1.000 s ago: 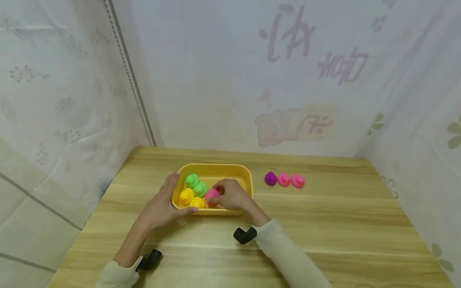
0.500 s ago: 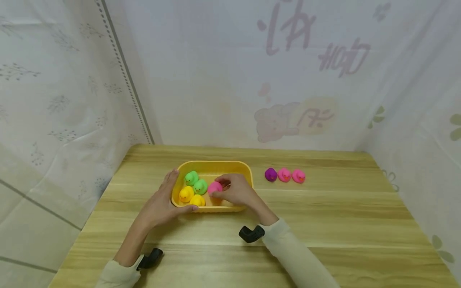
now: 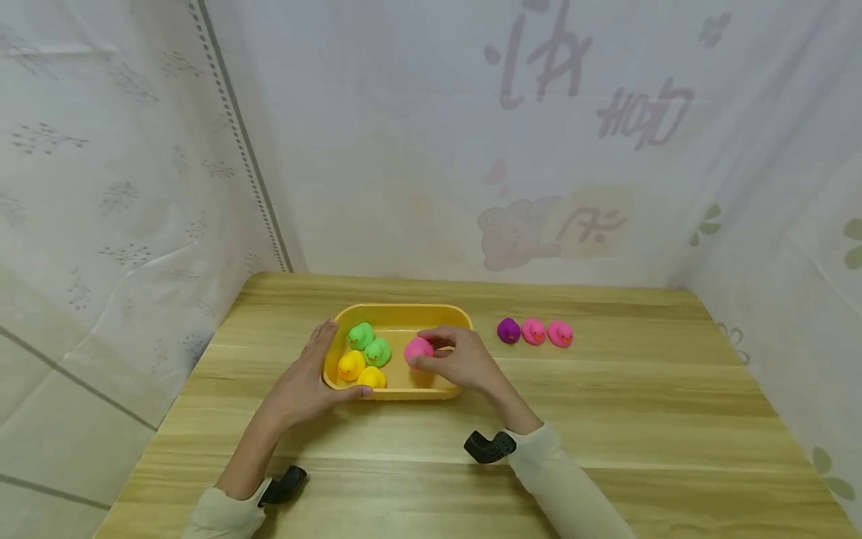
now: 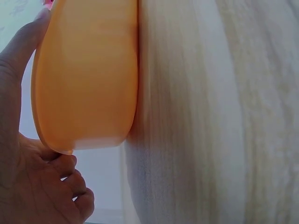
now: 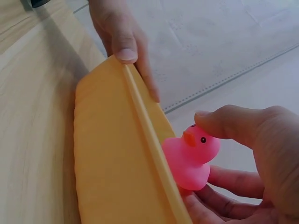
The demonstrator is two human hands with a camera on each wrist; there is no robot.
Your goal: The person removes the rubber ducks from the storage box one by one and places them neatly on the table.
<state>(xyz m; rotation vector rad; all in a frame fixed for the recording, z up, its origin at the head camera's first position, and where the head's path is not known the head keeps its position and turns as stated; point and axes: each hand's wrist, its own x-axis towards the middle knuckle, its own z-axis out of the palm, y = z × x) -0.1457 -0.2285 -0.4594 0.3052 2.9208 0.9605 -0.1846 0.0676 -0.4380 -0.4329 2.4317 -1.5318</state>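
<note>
In the head view, a pink rubber duck (image 3: 417, 352) is pinched between the thumb and fingers of my right hand (image 3: 465, 359), over the right part of a yellow plastic tub (image 3: 404, 394). The right wrist view shows the duck (image 5: 191, 158) upright beside the tub's rim, thumb on its head and fingers under its body. My left hand (image 3: 306, 382) holds the tub's left end, thumb at the front rim and fingers along the left side. Inside the tub sit two green ducks (image 3: 377, 352) and two yellow ducks (image 3: 351, 365), grouped at the left.
Right of the tub, a purple duck (image 3: 508, 331) and two pink ducks (image 3: 560, 334) stand in a row on the wooden table (image 3: 606, 419). Pale patterned cloth (image 3: 377, 150) hangs behind the table and along its sides.
My right hand has drawn the pink duck rightward, away from the green and yellow ducks, and it appears raised. My left hand keeps its place on the tub.
</note>
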